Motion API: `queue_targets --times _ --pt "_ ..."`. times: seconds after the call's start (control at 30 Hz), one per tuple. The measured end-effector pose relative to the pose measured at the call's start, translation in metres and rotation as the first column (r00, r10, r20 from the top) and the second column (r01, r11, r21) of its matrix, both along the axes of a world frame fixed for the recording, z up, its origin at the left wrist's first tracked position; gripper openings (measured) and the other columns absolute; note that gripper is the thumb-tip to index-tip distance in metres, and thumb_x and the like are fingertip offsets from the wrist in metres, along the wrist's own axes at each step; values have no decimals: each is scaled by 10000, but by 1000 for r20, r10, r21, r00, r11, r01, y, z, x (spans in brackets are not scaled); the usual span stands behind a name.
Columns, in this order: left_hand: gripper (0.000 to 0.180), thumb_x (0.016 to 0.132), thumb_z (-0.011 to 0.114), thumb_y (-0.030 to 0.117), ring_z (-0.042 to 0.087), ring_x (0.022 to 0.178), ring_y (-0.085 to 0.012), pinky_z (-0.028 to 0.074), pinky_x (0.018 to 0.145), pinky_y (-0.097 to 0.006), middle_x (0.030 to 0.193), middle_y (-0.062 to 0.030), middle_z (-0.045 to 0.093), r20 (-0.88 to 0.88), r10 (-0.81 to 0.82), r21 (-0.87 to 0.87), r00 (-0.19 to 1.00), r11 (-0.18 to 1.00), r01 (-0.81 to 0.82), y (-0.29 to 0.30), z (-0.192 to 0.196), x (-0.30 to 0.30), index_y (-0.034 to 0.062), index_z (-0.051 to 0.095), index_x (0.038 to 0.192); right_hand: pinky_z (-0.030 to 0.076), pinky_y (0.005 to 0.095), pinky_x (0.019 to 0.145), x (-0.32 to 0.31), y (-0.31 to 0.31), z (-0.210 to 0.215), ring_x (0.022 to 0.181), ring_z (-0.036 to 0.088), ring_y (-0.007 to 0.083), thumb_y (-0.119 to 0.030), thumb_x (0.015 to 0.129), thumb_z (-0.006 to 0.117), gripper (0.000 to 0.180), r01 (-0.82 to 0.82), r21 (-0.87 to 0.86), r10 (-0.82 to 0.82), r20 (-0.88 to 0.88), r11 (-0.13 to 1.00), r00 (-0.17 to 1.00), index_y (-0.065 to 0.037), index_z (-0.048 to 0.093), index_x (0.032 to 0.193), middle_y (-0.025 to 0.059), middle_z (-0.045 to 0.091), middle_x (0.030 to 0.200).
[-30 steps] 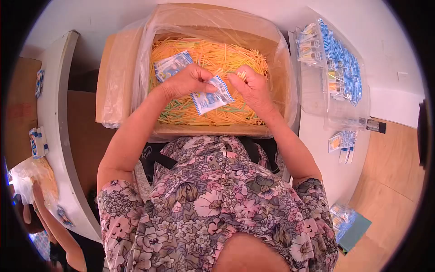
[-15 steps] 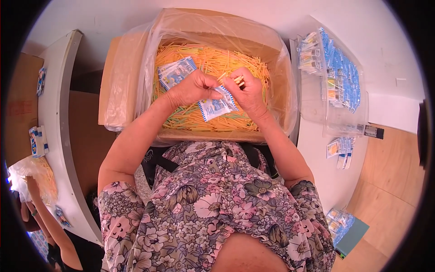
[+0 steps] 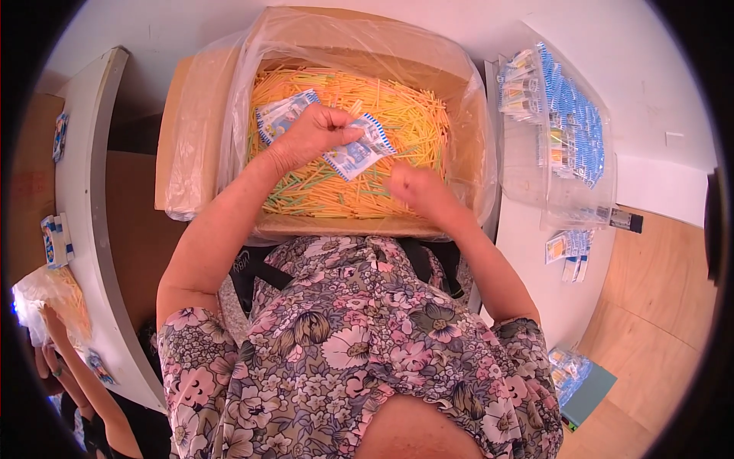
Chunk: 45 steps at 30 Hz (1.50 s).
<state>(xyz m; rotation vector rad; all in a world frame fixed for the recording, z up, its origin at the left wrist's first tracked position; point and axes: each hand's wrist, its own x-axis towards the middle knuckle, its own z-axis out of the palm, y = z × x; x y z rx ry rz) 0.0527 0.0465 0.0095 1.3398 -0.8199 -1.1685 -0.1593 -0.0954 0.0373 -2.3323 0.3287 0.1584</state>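
A cardboard box (image 3: 205,115) lined with a clear plastic bag is full of thin yellow, orange and green sticks (image 3: 405,115). My left hand (image 3: 310,134) is above the sticks and grips a small blue-and-white packet (image 3: 359,157) by its upper edge. More such packets (image 3: 279,115) show behind that hand, though I cannot tell if it holds them. My right hand (image 3: 417,191) is lower right of the packet, blurred, fingers curled just over the sticks; whether it holds any sticks is unclear.
To the right on the white table stands a clear bag (image 3: 566,130) with several filled blue-and-white packets, and a few loose packets (image 3: 569,249) lie below it. A white table edge (image 3: 84,191) runs down the left. Another person's arm (image 3: 69,359) reaches in at lower left.
My hands were together on the packet. Now the right hand has pulled away down and to the right, while the left hand keeps the packet.
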Motion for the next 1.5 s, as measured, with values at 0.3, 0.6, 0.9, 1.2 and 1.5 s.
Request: queue_targets --times 0.3,0.6,0.9,1.2,1.5 --pt "123 789 721 90 552 715 -49 454 669 -215 754 9 656 -50 13 -18 999 1000 -14 1 2 2 11 712 881 313 207 420 42 0 56 506 433 30 -213 908 580 178 384 701 -583 56 601 811 -73 530 810 -39 506 647" --pt "121 799 691 54 578 787 -73 472 735 -237 847 -20 669 -15 -65 -10 998 998 65 1 14 -1 -9 701 901 217 179 377 70 -8 50 447 348 -3 -287 870 641 222 349 632 -459 13 692 888 -92 555 809 -73 476 604" --pt "156 798 697 68 583 766 -68 477 737 -231 827 -21 682 -18 -89 -4 996 996 89 0 5 1 -6 703 936 293 215 436 73 -22 51 531 389 11 -290 870 632 290 268 286 -318 144 920 937 -64 537 715 -65 461 590" --pt "146 825 689 114 560 753 -57 465 728 -226 800 -4 669 -76 -60 -39 995 998 57 0 2 3 1 706 918 368 278 492 87 9 71 530 419 81 -295 844 656 336 244 11 -237 297 970 925 -12 510 737 51 494 570" --pt "101 857 639 75 533 752 -43 462 702 -241 781 17 641 -94 -65 -50 993 997 60 1 1 6 -1 693 894 350 264 465 78 4 60 489 384 124 -221 785 725 240 78 189 -146 382 979 912 -33 607 874 22 453 541"
